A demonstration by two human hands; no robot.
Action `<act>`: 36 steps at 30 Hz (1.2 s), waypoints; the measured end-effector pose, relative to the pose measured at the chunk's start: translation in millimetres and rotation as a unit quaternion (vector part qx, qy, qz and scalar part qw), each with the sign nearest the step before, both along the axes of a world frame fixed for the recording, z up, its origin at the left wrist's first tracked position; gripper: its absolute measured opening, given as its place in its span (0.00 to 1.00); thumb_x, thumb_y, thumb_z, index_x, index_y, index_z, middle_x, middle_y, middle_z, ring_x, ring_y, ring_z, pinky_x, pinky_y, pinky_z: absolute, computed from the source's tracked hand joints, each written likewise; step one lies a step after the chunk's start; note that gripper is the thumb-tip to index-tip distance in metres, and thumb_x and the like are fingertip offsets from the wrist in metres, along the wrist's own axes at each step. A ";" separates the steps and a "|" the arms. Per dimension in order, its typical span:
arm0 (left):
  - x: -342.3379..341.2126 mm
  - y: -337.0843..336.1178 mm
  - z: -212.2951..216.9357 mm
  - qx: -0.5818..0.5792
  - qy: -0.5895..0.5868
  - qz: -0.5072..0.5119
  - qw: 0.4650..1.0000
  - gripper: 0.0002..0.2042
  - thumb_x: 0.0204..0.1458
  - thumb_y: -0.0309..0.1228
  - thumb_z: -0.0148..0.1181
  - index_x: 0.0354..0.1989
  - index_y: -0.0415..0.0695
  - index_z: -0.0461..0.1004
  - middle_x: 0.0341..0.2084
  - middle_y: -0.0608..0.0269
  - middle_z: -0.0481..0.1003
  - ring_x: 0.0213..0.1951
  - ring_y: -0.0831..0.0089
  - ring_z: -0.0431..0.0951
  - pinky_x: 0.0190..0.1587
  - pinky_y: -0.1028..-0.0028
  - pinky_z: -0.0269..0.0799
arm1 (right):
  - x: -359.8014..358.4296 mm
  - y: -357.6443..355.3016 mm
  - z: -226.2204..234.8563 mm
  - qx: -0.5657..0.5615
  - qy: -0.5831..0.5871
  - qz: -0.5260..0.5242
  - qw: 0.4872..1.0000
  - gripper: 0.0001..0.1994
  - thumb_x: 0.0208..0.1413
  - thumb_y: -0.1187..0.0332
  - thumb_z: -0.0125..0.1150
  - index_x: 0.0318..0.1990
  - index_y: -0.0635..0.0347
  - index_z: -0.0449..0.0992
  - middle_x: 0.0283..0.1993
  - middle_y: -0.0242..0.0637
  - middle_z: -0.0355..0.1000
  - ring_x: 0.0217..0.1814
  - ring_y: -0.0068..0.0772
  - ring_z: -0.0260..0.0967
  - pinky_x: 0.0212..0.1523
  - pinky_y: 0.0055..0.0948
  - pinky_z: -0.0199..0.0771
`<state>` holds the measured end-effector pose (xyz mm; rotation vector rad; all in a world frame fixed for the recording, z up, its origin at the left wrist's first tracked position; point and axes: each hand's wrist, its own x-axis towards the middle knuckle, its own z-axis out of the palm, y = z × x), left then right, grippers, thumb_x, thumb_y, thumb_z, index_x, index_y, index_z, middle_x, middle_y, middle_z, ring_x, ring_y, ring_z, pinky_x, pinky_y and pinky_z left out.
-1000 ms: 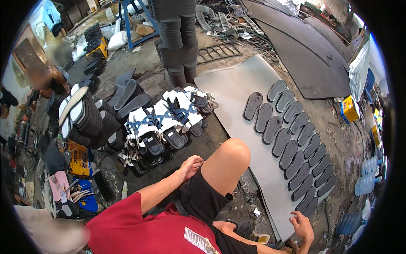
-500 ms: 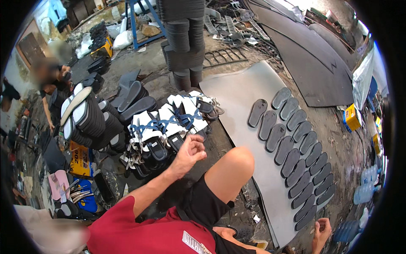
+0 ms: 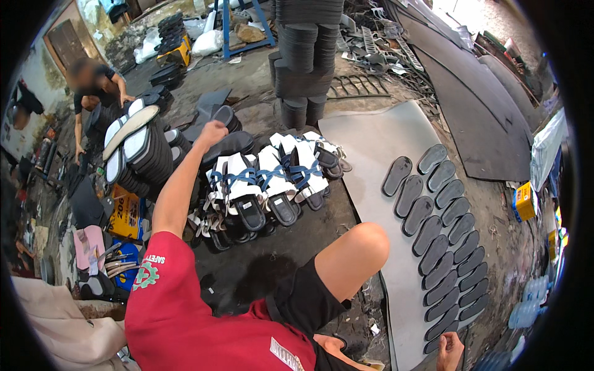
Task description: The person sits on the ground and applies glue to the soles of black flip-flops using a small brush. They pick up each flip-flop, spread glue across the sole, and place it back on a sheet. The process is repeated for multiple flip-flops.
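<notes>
My left arm is stretched forward over the left side, and my left hand (image 3: 214,132) has its fingers curled at a dark flat sole (image 3: 230,146) on the pile there. Whether it grips anything is hidden. Nearer to me stand white sandals (image 3: 239,176) with blue straps on black soles, bunched close together. At the lower right my right hand (image 3: 450,351) is curled beside the nearest end of two rows of black soles (image 3: 442,304). Its fingertips seem to meet the last sole; what they pinch, if anything, cannot be made out. The rows lie on a grey sheet (image 3: 371,133).
Stacked soles (image 3: 143,154) rise at the left, close to a yellow box (image 3: 125,213) and hand tools (image 3: 120,263). A tall column of dark soles (image 3: 300,62) stands at the back. Another person (image 3: 93,86) crouches at far left. Dark sheets (image 3: 479,123) lean at far right.
My left hand has moved forward and left, past the sandals to the dark soles behind. My right hand has come in against the end of the sole rows. The view has shifted.
</notes>
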<state>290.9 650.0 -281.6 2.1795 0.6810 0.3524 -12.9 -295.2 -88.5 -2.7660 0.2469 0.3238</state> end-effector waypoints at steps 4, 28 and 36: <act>29.9 9.5 -35.4 0.138 0.123 -0.107 0.977 0.30 0.54 0.38 0.66 0.64 0.31 0.78 0.58 0.36 0.82 0.61 0.49 0.83 0.62 0.60 0.77 | -9.9 -3.0 -5.8 0.012 0.011 -0.011 1.000 0.12 0.74 0.63 0.63 0.55 0.60 0.82 0.45 0.51 0.84 0.45 0.42 0.83 0.49 0.39 0.80; 49.6 63.7 -14.8 -0.222 0.398 -0.175 0.873 0.48 0.43 0.32 0.76 0.78 0.44 0.62 0.64 0.54 0.74 0.64 0.58 0.73 0.66 0.56 0.71 | -56.4 -72.5 -93.8 0.111 0.016 -0.167 0.980 0.05 0.64 0.73 0.64 0.40 0.67 0.79 0.27 0.38 0.75 0.28 0.27 0.72 0.33 0.32 0.73; 50.6 59.4 -16.4 -0.250 0.410 -0.164 0.862 0.37 0.50 0.30 0.72 0.72 0.50 0.67 0.48 0.60 0.77 0.45 0.61 0.80 0.46 0.54 0.79 | -47.4 -48.6 -62.2 0.104 0.044 -0.208 0.972 0.07 0.65 0.72 0.64 0.40 0.69 0.79 0.24 0.38 0.77 0.26 0.22 0.75 0.31 0.28 0.74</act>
